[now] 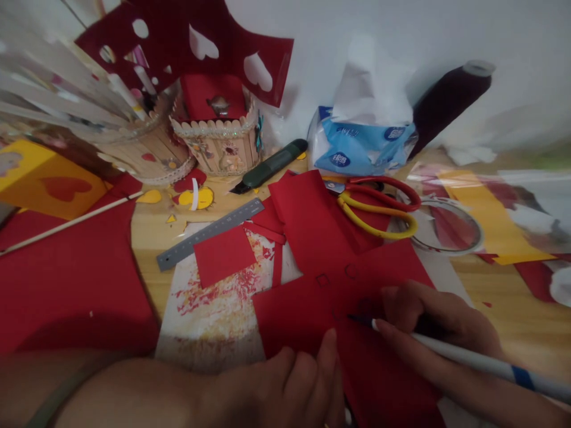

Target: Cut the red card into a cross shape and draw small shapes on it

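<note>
A blue-tipped marker pen (464,353) with a white barrel is gripped in my right hand (446,333), its tip at the red paper (298,315) in front of me. Small dark outlines, one diamond-like and one roundish, are drawn on that sheet. My left hand (294,386) lies on the lower part of the same paper, fingers side by side and the index fingertip reaching forward. Its thumb is mostly hidden. Another red piece (307,220) lies just beyond, and a small red rectangle (225,255) sits by the grey ruler (212,235).
Red-and-yellow scissors (379,205) lie beside a tape roll (446,226). Behind are a dark green cutter (272,166), a blue tissue pack (361,142) and craft-stick holders (218,142). A stained white board (209,321) lies under the paper; a large red sheet (75,279) is at left.
</note>
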The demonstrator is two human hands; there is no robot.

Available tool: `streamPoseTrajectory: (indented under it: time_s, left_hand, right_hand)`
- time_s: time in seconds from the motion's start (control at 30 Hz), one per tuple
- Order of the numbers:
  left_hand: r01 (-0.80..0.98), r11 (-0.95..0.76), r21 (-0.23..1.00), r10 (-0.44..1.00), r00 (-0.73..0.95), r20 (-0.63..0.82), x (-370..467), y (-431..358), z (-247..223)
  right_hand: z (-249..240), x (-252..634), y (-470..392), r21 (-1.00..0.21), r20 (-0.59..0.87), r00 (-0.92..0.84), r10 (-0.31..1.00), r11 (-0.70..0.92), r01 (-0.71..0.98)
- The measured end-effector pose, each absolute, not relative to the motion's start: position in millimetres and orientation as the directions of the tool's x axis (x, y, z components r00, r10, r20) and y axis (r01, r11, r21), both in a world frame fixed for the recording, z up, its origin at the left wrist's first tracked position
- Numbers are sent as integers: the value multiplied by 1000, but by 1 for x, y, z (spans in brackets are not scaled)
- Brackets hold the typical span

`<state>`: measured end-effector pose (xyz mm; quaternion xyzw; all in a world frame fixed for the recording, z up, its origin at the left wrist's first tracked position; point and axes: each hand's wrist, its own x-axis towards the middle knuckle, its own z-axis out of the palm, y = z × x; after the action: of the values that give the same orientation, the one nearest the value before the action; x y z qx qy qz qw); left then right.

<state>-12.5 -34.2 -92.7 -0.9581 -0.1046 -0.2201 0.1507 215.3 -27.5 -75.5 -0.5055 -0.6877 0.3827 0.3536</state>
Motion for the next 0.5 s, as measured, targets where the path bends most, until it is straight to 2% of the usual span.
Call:
streamPoseTrajectory:
  time_s: [0.07, 0.2, 0.37, 0.5]
  left_hand:
    - [269, -932, -244, 137, 883, 449, -13, -33, -89]
    - [243, -941, -235, 155, 929, 337, -13, -32, -85]
    - [312, -925, -217, 183, 866, 466, -12, -35, -89]
    - [260, -940, -219, 179, 926, 332, -14, -34, -84]
  right_hand:
    - [-76, 215, -27, -899, 102, -228, 968, 188, 396]
    - [-82, 219, -29, -905, 52, -265, 963, 158, 396]
    - [-87, 220, -30, -886, 59, -275, 960, 177, 428]
    - [-86, 220, -29, -876, 49, -283, 958, 178, 449]
